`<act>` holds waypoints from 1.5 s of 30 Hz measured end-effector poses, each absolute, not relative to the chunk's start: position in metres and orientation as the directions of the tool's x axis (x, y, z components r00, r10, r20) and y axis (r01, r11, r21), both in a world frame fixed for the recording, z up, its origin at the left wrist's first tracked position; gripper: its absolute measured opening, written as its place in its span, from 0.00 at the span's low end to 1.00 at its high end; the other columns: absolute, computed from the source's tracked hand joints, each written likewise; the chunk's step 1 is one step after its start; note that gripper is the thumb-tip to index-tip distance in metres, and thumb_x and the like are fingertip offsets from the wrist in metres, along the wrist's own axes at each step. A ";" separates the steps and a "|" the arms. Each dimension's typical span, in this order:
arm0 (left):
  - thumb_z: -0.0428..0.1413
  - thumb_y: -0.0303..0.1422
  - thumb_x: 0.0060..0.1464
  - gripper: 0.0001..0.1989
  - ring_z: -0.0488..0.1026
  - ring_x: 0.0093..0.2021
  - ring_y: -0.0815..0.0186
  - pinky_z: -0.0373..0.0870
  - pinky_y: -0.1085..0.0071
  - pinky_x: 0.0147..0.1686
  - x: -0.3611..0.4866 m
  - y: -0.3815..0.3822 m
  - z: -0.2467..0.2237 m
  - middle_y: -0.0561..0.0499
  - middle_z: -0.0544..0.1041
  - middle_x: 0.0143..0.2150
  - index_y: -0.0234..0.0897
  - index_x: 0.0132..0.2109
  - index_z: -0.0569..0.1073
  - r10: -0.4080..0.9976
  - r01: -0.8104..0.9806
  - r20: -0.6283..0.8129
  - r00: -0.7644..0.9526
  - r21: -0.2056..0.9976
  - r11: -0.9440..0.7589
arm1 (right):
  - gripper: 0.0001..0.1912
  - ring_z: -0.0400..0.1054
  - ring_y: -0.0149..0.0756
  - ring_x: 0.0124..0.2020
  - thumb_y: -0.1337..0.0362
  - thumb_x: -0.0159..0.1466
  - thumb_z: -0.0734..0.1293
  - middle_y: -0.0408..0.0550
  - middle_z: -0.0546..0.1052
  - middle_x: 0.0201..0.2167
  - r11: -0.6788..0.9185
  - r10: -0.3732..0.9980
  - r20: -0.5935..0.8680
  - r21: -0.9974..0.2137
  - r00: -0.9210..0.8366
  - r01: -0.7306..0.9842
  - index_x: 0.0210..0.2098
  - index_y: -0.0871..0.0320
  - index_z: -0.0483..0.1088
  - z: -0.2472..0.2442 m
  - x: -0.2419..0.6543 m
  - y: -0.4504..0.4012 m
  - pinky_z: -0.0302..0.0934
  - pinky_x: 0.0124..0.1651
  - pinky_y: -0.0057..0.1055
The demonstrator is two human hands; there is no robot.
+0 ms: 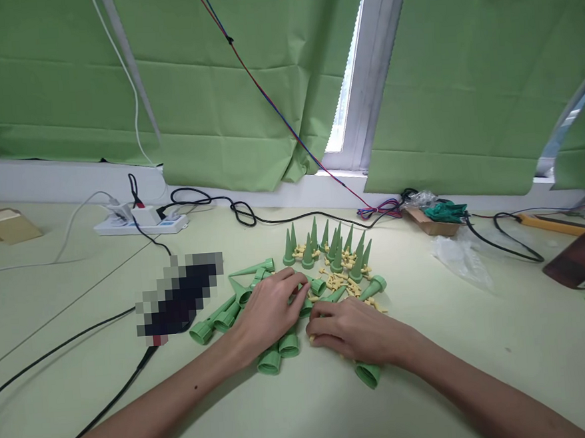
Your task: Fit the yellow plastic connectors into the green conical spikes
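My left hand (273, 304) is curled over a pile of green plastic spikes with ribbed caps. Its thumb and fingers close around a green spike (318, 285), most of which the fingers hide. My right hand (355, 331) has its fingers pinched together, and a small yellow plastic piece (311, 339) shows at the tips. Under the right wrist lies another green spike (368, 374), open end toward me. Beyond both hands, several green spikes (307, 252) stand upright on their caps. Loose yellow plastic pieces (335, 281) are scattered among them.
To the left lies a pixelated dark device (182, 297) with a cable. A white power strip (142, 223) and black cords run along the wall. At the right are a cardboard box (433, 222) with green material, a clear plastic bag (460, 260) and a dark red object (578, 259).
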State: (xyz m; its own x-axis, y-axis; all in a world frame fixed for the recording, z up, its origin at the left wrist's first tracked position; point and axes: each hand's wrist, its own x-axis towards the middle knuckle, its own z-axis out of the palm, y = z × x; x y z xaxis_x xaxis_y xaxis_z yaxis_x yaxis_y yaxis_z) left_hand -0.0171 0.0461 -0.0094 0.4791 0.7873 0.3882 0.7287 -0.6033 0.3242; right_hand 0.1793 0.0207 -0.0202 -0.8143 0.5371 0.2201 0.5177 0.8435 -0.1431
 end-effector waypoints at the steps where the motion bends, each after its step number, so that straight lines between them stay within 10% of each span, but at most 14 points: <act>1: 0.45 0.34 0.65 0.13 0.70 0.33 0.64 0.63 0.70 0.34 -0.017 0.046 -0.009 0.51 0.72 0.33 0.37 0.37 0.73 0.787 0.727 0.389 0.479 0.326 -0.604 | 0.08 0.63 0.29 0.28 0.63 0.71 0.60 0.45 0.73 0.38 0.845 0.535 0.227 -0.134 -0.814 0.518 0.39 0.57 0.70 -0.021 0.179 0.020 0.48 0.28 0.29; 27: 0.45 0.33 0.66 0.12 0.72 0.35 0.65 0.67 0.70 0.34 -0.014 0.039 -0.007 0.48 0.72 0.39 0.35 0.43 0.72 0.643 0.597 0.410 0.647 0.253 -0.762 | 0.11 0.71 0.35 0.38 0.70 0.68 0.61 0.52 0.74 0.40 0.835 0.487 0.762 -0.263 -0.428 0.483 0.48 0.57 0.69 -0.036 0.197 0.040 0.67 0.37 0.31; 45: 0.42 0.33 0.68 0.15 0.70 0.28 0.69 0.62 0.72 0.25 -0.014 0.036 -0.011 0.49 0.72 0.35 0.35 0.39 0.72 0.523 0.543 0.442 0.729 0.093 -0.835 | 0.08 0.60 0.30 0.24 0.62 0.70 0.61 0.43 0.68 0.24 0.797 0.523 0.770 -0.291 -0.365 0.529 0.34 0.57 0.65 -0.037 0.191 0.035 0.53 0.27 0.26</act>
State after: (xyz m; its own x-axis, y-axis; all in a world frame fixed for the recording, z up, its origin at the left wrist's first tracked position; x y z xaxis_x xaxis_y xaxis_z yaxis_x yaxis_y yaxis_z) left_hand -0.0141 0.0363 -0.0107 0.7287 0.5228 0.4424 0.5425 -0.8349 0.0930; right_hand 0.1911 0.0347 -0.0367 -0.3646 0.5230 0.7704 0.5294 0.7971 -0.2906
